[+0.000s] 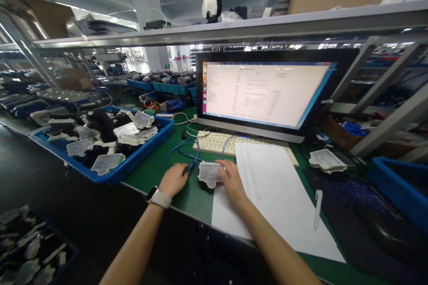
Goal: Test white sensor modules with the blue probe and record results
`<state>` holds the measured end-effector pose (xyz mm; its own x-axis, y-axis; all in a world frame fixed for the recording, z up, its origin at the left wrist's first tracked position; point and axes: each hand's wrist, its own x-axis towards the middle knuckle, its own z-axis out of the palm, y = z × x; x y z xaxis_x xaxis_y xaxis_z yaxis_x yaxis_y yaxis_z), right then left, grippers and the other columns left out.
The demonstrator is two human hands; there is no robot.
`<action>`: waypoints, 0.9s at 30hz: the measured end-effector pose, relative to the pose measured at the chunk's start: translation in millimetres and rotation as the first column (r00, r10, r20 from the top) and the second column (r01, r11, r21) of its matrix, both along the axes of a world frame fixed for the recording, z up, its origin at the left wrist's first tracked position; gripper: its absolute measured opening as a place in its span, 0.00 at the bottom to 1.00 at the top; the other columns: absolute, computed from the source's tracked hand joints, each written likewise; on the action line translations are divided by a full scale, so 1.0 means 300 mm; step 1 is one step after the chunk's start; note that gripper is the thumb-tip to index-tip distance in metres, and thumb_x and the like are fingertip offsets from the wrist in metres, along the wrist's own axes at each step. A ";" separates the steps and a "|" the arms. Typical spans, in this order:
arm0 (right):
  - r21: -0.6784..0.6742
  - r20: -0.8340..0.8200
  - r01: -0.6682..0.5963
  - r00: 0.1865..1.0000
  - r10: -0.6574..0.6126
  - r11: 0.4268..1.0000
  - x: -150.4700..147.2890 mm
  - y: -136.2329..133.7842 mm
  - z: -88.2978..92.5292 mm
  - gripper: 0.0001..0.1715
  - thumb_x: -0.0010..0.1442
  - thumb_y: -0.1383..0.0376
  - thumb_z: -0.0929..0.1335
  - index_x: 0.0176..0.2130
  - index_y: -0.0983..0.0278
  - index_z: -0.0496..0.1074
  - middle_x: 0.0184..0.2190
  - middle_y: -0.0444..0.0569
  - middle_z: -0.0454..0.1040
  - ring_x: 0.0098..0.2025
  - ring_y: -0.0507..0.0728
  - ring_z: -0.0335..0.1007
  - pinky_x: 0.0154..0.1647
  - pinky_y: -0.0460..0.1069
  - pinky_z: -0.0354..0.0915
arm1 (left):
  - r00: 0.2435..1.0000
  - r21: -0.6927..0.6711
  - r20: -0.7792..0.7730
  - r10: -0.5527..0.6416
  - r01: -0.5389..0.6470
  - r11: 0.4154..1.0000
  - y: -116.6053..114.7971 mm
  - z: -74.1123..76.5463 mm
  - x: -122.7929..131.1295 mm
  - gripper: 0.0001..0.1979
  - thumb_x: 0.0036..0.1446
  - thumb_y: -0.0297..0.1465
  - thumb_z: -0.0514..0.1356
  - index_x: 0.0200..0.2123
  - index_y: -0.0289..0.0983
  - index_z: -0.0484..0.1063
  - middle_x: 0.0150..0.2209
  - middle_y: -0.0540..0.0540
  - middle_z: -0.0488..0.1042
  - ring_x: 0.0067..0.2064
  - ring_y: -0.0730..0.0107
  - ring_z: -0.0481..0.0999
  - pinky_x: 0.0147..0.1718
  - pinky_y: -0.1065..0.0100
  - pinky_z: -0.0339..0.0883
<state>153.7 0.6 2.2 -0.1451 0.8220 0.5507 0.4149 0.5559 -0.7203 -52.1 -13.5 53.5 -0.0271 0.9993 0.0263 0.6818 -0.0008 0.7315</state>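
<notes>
My left hand [174,180], with a watch on its wrist, is closed on the end of a blue cable [191,165] at the table's front edge. Just to its right lies a small module [209,173] with a pale labelled face and a dark underside. My right hand [231,178] grips this module from its right side, thumb over the label. The blue cable loops back behind both hands toward the keyboard [217,142]. Whether the cable's tip touches the module I cannot tell.
A blue tray [117,178] heaped with similar modules stands at left. Printed paper sheets [274,187] lie right of my hands, with a white pen [318,209] on them. Behind is a monitor [261,93]. Another module [327,160] and a blue bin [401,191] are at right.
</notes>
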 end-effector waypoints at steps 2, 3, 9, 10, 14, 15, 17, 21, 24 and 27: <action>0.001 -0.007 0.000 1.000 0.000 1.000 0.000 0.002 -0.002 0.21 0.65 0.54 0.55 0.46 0.60 0.68 0.43 0.50 0.67 0.47 0.60 0.60 0.47 0.55 0.57 | 0.989 -0.035 0.142 -0.040 0.046 0.998 0.007 0.023 -0.030 0.12 0.47 0.27 0.58 0.38 0.33 0.71 0.32 0.43 0.72 0.37 0.60 0.73 0.40 0.59 0.66; 0.002 -0.008 0.000 1.000 0.000 1.000 0.000 0.003 -0.002 0.21 0.66 0.54 0.55 0.46 0.60 0.68 0.43 0.50 0.68 0.47 0.60 0.60 0.47 0.55 0.58 | 0.973 -0.046 0.221 -0.065 0.077 0.996 0.006 0.034 -0.040 0.15 0.48 0.29 0.58 0.41 0.33 0.70 0.33 0.43 0.73 0.36 0.62 0.74 0.38 0.60 0.68; 0.005 -0.016 0.004 1.000 -0.004 1.000 -0.003 0.004 0.000 0.20 0.65 0.53 0.56 0.46 0.61 0.68 0.42 0.51 0.68 0.47 0.61 0.60 0.46 0.55 0.59 | 0.814 0.047 0.559 -0.155 0.155 0.987 -0.012 0.064 -0.005 0.20 0.50 0.37 0.59 0.46 0.35 0.64 0.37 0.44 0.72 0.37 0.68 0.75 0.38 0.63 0.71; 0.003 -0.017 0.003 1.000 -0.003 1.000 -0.003 0.003 0.001 0.20 0.65 0.53 0.56 0.46 0.61 0.68 0.42 0.51 0.68 0.46 0.61 0.60 0.46 0.55 0.59 | 0.803 0.069 0.574 -0.160 0.147 0.987 -0.010 0.061 0.009 0.19 0.51 0.39 0.59 0.44 0.35 0.64 0.37 0.45 0.72 0.36 0.68 0.75 0.38 0.63 0.71; 0.007 -0.012 0.001 1.000 -0.001 1.000 -0.004 0.001 0.004 0.20 0.66 0.54 0.56 0.46 0.62 0.68 0.42 0.51 0.67 0.46 0.61 0.60 0.47 0.56 0.58 | 0.828 0.178 0.529 -0.188 0.108 0.978 0.010 0.032 0.053 0.16 0.52 0.40 0.58 0.40 0.35 0.67 0.38 0.44 0.73 0.41 0.64 0.74 0.42 0.62 0.68; 0.008 -0.010 -0.001 1.000 0.001 1.000 -0.004 0.000 0.005 0.20 0.66 0.54 0.56 0.46 0.61 0.68 0.42 0.51 0.67 0.46 0.61 0.60 0.47 0.56 0.58 | 0.844 0.212 0.500 -0.192 0.096 0.973 0.013 0.022 0.059 0.17 0.52 0.40 0.59 0.41 0.35 0.67 0.39 0.44 0.73 0.43 0.63 0.73 0.44 0.61 0.67; 0.010 -0.007 -0.001 1.000 0.001 1.000 -0.003 0.000 0.005 0.20 0.66 0.54 0.57 0.46 0.61 0.68 0.43 0.51 0.67 0.47 0.61 0.60 0.47 0.56 0.58 | 0.878 0.278 0.439 -0.191 0.069 0.958 0.015 0.003 0.068 0.18 0.52 0.39 0.60 0.44 0.36 0.65 0.40 0.45 0.73 0.45 0.62 0.72 0.48 0.60 0.64; 0.017 -0.002 0.003 1.000 -0.003 1.000 -0.003 0.000 0.007 0.19 0.66 0.55 0.57 0.46 0.61 0.68 0.42 0.51 0.67 0.46 0.61 0.60 0.47 0.55 0.58 | 0.925 0.381 0.331 -0.185 0.049 0.923 0.008 -0.025 0.075 0.21 0.53 0.37 0.60 0.49 0.38 0.61 0.42 0.46 0.72 0.47 0.62 0.72 0.50 0.60 0.62; 0.016 -0.004 0.003 1.000 -0.003 1.000 -0.004 -0.001 0.010 0.18 0.65 0.55 0.57 0.46 0.61 0.68 0.42 0.51 0.67 0.46 0.61 0.61 0.46 0.56 0.59 | 0.945 0.425 0.260 -0.196 0.070 0.902 0.007 -0.036 0.079 0.21 0.55 0.37 0.59 0.50 0.38 0.62 0.44 0.44 0.72 0.47 0.62 0.72 0.49 0.61 0.63; 0.010 -0.005 0.007 1.000 -0.007 1.000 -0.005 -0.004 0.013 0.18 0.65 0.56 0.57 0.46 0.61 0.68 0.42 0.51 0.68 0.46 0.61 0.61 0.46 0.56 0.60 | 0.958 0.461 0.187 -0.216 0.108 0.881 0.009 -0.043 0.082 0.21 0.56 0.36 0.57 0.52 0.38 0.62 0.46 0.43 0.72 0.47 0.62 0.72 0.49 0.61 0.64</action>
<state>152.4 -0.4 6.1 -0.1369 0.8175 0.5594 0.4154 0.5601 -0.7168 -27.6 -10.7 40.6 0.0753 0.8749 0.4783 0.4600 -0.4561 0.7618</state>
